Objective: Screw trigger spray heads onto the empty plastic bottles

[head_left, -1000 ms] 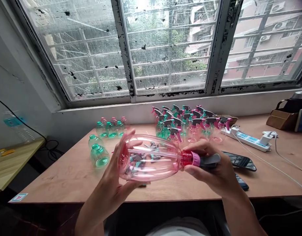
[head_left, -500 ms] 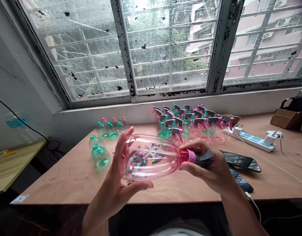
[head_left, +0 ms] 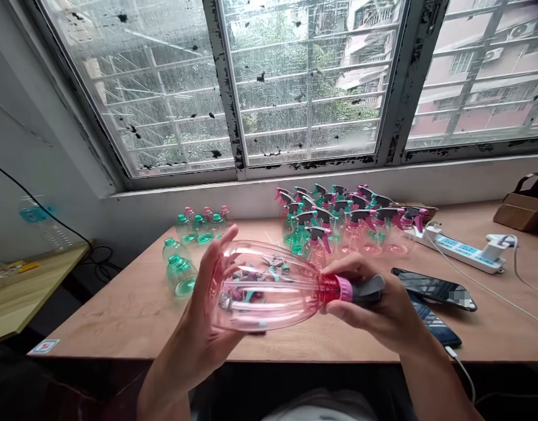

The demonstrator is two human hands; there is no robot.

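A clear pink spray bottle [head_left: 286, 307] lies sideways in the air between my hands, above the front of the table. My left hand [head_left: 194, 333] is wrapped round its base, thumb below and fingers behind. At the neck, my right hand [head_left: 387, 316] pinches around the pink collar [head_left: 345, 289]. The black-and-grey spray head [head_left: 369, 289] is on the bottle, partly covered by my right hand; its trigger is hidden. Through the clear wall I see several loose spray heads [head_left: 275, 268] lying on the table behind.
Several pink and green spray bottles with heads [head_left: 317, 248] stand at the back. Headless bottles [head_left: 183, 275] stand on the left. To the right are two phones [head_left: 431, 289], a white power strip [head_left: 459, 251] with cables and a brown box [head_left: 521, 210]. The table [head_left: 120, 327] meets the window wall.
The bottle stays in both hands. My left thumb has moved back from the bottle's underside toward its base. The whole view has shifted slightly.
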